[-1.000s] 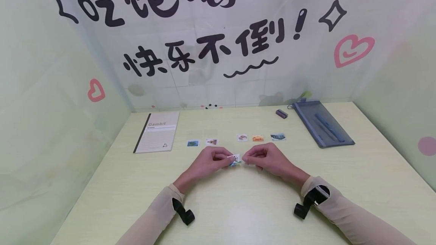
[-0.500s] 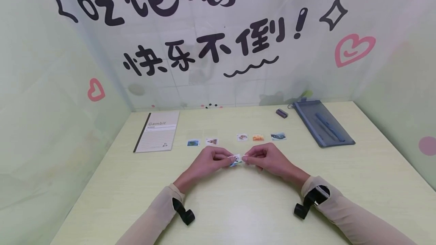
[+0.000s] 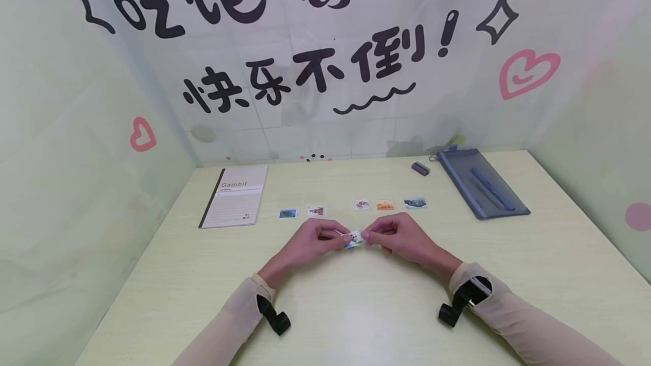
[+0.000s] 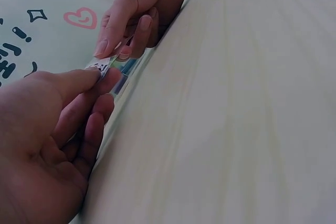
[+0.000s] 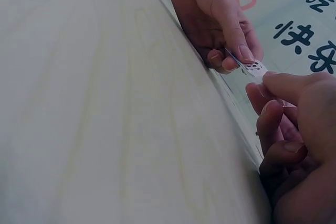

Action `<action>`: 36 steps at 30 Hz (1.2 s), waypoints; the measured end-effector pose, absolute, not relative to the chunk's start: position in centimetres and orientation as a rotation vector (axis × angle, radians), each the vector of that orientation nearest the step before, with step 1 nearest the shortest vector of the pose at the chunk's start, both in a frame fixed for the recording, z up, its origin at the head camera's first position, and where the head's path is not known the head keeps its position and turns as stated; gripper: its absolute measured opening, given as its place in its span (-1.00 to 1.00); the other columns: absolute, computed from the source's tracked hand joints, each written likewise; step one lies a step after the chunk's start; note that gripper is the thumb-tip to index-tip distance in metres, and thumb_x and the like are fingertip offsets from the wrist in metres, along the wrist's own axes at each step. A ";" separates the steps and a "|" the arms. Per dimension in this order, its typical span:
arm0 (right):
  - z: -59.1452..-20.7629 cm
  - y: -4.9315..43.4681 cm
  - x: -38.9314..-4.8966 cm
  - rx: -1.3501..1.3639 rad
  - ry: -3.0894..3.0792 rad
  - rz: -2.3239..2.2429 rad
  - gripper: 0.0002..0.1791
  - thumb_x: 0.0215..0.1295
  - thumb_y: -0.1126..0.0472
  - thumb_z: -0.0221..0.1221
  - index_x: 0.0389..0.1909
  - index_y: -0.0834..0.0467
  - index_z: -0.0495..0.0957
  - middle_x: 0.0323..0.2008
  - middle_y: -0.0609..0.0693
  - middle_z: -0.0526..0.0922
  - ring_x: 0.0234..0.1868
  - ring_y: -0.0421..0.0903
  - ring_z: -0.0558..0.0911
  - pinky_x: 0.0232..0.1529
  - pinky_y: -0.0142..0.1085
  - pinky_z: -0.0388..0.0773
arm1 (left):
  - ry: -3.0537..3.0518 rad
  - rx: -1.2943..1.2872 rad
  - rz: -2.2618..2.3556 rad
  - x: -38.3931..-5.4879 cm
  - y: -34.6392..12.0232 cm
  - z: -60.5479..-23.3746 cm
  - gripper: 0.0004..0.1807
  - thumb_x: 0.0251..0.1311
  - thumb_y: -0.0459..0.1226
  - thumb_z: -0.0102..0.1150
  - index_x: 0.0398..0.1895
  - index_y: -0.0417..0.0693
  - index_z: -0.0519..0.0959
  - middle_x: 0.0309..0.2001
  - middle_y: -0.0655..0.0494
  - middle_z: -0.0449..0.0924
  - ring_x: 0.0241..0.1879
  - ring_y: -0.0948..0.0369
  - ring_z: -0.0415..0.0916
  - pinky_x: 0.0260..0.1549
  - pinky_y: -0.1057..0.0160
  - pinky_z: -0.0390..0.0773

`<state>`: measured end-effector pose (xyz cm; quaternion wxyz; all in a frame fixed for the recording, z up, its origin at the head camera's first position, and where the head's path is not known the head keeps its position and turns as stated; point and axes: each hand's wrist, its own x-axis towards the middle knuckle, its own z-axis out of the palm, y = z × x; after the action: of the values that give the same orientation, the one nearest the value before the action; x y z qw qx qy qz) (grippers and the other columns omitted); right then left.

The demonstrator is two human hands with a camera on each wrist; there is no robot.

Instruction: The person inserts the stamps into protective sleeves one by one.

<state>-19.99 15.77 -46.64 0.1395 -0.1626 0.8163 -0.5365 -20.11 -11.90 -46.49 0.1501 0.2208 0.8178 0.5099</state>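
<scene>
A small postage stamp (image 3: 354, 238) printed with a panda is held just above the table between both hands. My left hand (image 3: 321, 239) pinches its left side between thumb and fingertips, as the left wrist view shows. My right hand (image 3: 399, 236) meets it from the other side, thumb and fingers pinching what looks like a clear sleeve (image 5: 261, 88) at the stamp's edge. How far the stamp lies inside the sleeve cannot be told. Beyond the hands lie several stamps in a row, including a blue-green one (image 3: 289, 213), an orange one (image 3: 385, 205) and a blue one (image 3: 415, 203).
A notebook (image 3: 235, 196) lies at the left. Faint clear squares (image 3: 291, 199) lie behind the left stamps. At the back right are a small dark eraser-like block (image 3: 420, 169) and a blue mesh zip pouch (image 3: 465, 177) with a pen (image 3: 490, 188).
The stamp has shifted slightly right and tilted a little, so its edge now meets the right thumb. Both arms stay nearly still. The other things have not moved.
</scene>
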 end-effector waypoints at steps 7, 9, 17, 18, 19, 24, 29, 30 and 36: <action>-46.5 15.8 -19.9 -0.471 2.349 -1.545 -0.76 0.44 -0.09 0.42 -0.10 -0.03 0.84 -0.47 -0.06 0.70 -0.55 -0.18 0.48 -0.45 -0.37 0.42 | 2.347 0.645 1.453 -20.1 -11.9 -46.2 -0.85 0.45 0.02 0.39 -0.05 0.30 0.82 -0.22 0.31 0.88 -0.12 0.25 0.80 0.03 0.24 0.60; -46.5 15.9 -20.0 -0.494 2.340 -1.536 -0.77 0.45 -0.06 0.42 -0.09 -0.01 0.84 -0.48 -0.05 0.68 -0.55 -0.17 0.48 -0.45 -0.36 0.41 | 2.352 0.655 1.451 -20.1 -11.8 -46.1 -0.85 0.46 0.01 0.39 -0.05 0.30 0.82 -0.23 0.31 0.88 -0.14 0.26 0.80 0.01 0.27 0.60; -46.6 15.7 -20.1 -0.493 2.347 -1.525 -0.79 0.43 -0.08 0.43 -0.10 -0.05 0.84 -0.49 -0.06 0.67 -0.54 -0.16 0.49 -0.44 -0.37 0.43 | 2.350 0.675 1.456 -20.2 -11.9 -46.3 -0.82 0.50 0.02 0.34 -0.01 0.26 0.80 -0.24 0.27 0.87 -0.19 0.26 0.75 -0.03 0.31 0.58; -46.6 15.7 -20.1 -0.481 2.349 -1.534 -0.78 0.43 -0.09 0.44 -0.10 -0.06 0.84 -0.50 -0.06 0.66 -0.55 -0.16 0.49 -0.44 -0.36 0.43 | 2.349 0.668 1.468 -20.2 -11.9 -46.4 -0.81 0.51 0.01 0.32 -0.01 0.22 0.79 -0.24 0.25 0.87 -0.19 0.27 0.73 -0.02 0.31 0.58; -46.6 15.7 -20.1 -0.478 2.352 -1.542 -0.77 0.42 -0.09 0.44 -0.10 -0.05 0.84 -0.51 -0.05 0.64 -0.55 -0.15 0.48 -0.45 -0.35 0.42 | 2.346 0.663 1.480 -20.2 -11.9 -46.4 -0.81 0.53 0.00 0.31 -0.01 0.18 0.77 -0.25 0.23 0.86 -0.20 0.27 0.72 -0.01 0.31 0.57; -46.5 15.7 -20.1 -0.453 2.333 -1.573 -0.75 0.42 -0.09 0.44 -0.09 -0.02 0.84 -0.45 -0.03 0.70 -0.55 -0.15 0.49 -0.45 -0.36 0.42 | 2.302 0.670 1.529 -20.3 -12.0 -46.6 -0.83 0.52 -0.12 0.33 -0.04 0.01 0.72 -0.25 0.12 0.87 -0.22 0.28 0.71 0.00 0.33 0.55; -46.4 15.7 -20.0 -0.469 2.305 -1.567 -0.74 0.42 -0.06 0.45 -0.07 0.02 0.84 -0.44 -0.03 0.72 -0.55 -0.16 0.47 -0.47 -0.37 0.40 | 2.268 0.699 1.533 -20.3 -11.9 -46.5 -0.85 0.51 -0.10 0.35 -0.06 0.05 0.74 -0.23 0.17 0.89 -0.12 0.26 0.76 0.04 0.34 0.53; -46.4 15.8 -20.0 -0.478 2.303 -1.563 -0.73 0.42 -0.06 0.45 -0.07 0.04 0.84 -0.46 -0.03 0.69 -0.55 -0.16 0.47 -0.47 -0.36 0.39 | 2.264 0.705 1.534 -20.3 -11.8 -46.5 -0.85 0.50 -0.09 0.35 -0.07 0.06 0.74 -0.23 0.18 0.89 -0.10 0.25 0.77 0.05 0.34 0.53; -46.3 15.7 -20.0 -0.485 2.314 -1.556 -0.72 0.43 -0.06 0.44 -0.06 0.06 0.83 -0.49 -0.03 0.65 -0.55 -0.16 0.48 -0.47 -0.35 0.40 | 2.280 0.704 1.520 -20.2 -11.8 -46.5 -0.83 0.53 -0.07 0.33 -0.04 0.09 0.75 -0.20 0.19 0.89 -0.11 0.26 0.75 0.02 0.33 0.54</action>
<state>-20.00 15.72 -46.34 0.1549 -0.1691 0.8078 -0.5431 -20.25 -11.79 -46.55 0.1554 0.2458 0.7961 0.5308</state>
